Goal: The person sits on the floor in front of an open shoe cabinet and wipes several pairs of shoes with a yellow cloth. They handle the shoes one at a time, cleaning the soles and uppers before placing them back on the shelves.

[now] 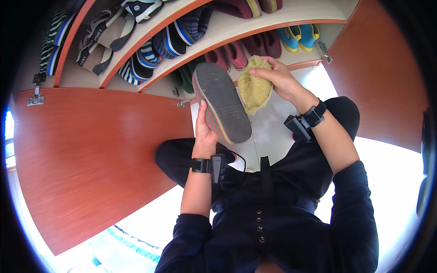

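My left hand (205,128) grips a striped knitted slipper (223,102) by its side. The slipper's dark grey sole is turned up towards me, and its red and green upper shows along the left edge. In my right hand (281,80) is a yellow-green terry cloth (256,87), pinched between thumb and fingers. The cloth hangs just right of the sole; whether it touches the sole I cannot tell. Both are held in front of the lower shelf of a shoe cabinet (286,24).
Open cabinet doors stand at the left (112,160) and right (382,78). On the shelves are sandals (99,41), striped slippers (146,61), dark red slippers (261,46) and blue-yellow shoes (297,37). My bent knees flank the tiled floor (269,126).
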The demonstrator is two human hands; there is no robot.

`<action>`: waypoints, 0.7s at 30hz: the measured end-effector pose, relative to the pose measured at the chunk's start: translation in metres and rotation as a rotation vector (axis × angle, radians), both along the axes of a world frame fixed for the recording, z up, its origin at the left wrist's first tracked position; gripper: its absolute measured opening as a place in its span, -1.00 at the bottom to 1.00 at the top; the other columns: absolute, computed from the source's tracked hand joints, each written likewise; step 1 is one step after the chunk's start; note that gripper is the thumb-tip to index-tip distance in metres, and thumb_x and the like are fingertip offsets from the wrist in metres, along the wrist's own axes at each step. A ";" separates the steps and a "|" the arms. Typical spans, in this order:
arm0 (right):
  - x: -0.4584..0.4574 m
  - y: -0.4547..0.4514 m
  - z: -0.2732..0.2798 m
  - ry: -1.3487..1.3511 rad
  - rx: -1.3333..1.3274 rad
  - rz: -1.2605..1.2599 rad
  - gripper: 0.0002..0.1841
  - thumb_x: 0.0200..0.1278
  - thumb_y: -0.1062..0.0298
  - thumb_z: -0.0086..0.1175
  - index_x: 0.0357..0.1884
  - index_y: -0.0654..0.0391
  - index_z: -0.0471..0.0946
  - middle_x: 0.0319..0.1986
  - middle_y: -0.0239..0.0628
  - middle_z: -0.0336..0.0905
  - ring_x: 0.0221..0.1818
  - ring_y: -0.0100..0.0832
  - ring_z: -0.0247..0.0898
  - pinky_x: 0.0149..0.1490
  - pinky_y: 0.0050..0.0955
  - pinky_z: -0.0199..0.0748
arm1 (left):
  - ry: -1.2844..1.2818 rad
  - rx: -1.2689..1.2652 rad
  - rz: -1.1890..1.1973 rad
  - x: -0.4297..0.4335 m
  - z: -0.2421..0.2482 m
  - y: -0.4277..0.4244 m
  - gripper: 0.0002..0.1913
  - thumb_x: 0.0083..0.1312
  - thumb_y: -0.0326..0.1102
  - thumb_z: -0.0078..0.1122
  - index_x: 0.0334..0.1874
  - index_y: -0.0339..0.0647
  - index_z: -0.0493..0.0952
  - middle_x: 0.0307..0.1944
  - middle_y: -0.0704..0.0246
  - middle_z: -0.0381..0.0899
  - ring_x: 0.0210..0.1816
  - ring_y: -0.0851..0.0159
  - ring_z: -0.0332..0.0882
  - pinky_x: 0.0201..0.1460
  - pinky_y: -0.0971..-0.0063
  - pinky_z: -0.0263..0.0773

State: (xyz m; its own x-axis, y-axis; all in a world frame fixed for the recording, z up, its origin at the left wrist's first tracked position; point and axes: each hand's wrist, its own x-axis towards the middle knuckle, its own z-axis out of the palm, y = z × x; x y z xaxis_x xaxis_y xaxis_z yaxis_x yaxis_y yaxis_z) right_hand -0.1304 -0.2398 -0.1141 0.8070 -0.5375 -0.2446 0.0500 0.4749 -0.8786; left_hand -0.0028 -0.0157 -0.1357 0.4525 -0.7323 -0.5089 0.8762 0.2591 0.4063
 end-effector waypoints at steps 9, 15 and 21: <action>-0.022 0.041 0.039 -0.403 -0.428 -0.109 -0.53 0.21 0.40 0.25 0.18 0.14 0.47 0.04 -0.31 0.53 0.07 -0.39 0.49 0.17 -0.39 0.49 | -0.097 -0.238 -0.232 -0.026 0.041 0.011 -0.41 0.48 0.09 -0.10 0.34 -0.24 0.32 0.23 0.13 0.48 0.18 0.06 0.51 0.25 0.11 0.43; -0.038 0.116 0.055 -0.439 -1.250 -0.192 -0.47 -0.05 0.40 0.34 0.08 0.03 0.56 0.06 -0.29 0.48 0.14 -0.16 0.41 0.21 -0.21 0.43 | -0.027 -0.135 -0.113 -0.036 0.058 0.006 -0.43 0.48 0.13 -0.12 0.30 -0.20 0.38 0.19 0.20 0.52 0.14 0.11 0.53 0.20 0.15 0.46; -0.054 0.136 0.050 -0.868 -1.423 0.045 -0.62 0.03 0.44 0.24 -0.03 -0.04 0.62 0.01 -0.33 0.51 -0.02 -0.19 0.43 0.05 -0.23 0.49 | -0.194 -0.158 -0.130 -0.038 0.083 0.017 -0.32 0.40 0.25 -0.04 0.35 -0.15 0.33 0.23 0.22 0.48 0.17 0.12 0.50 0.24 0.13 0.44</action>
